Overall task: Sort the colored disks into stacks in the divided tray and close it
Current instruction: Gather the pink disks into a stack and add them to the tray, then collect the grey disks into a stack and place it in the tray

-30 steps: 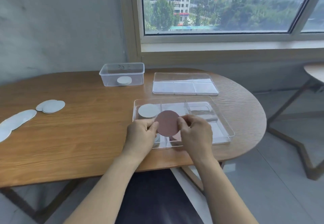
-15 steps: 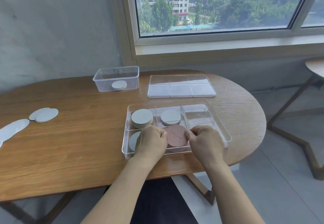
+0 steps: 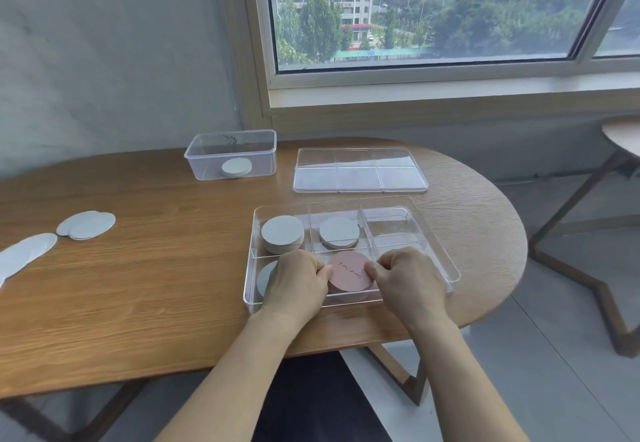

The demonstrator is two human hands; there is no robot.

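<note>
Head view shows both my hands low in the tray (image 3: 332, 203), in its near middle box. My left hand (image 3: 298, 284) and my right hand (image 3: 408, 280) each curl their fingers and pinch one edge of the pink disk (image 3: 349, 273). It lies flat there, on what looks like a pink pile.

I think this step is setting it down neatly. To do it well, I should hold it level, line it up with the pile, then let go with both hands together so it does not slide.

The lid (image 3: 360, 170) waits on the desk (image 3: 156, 286) behind the tray.
</note>
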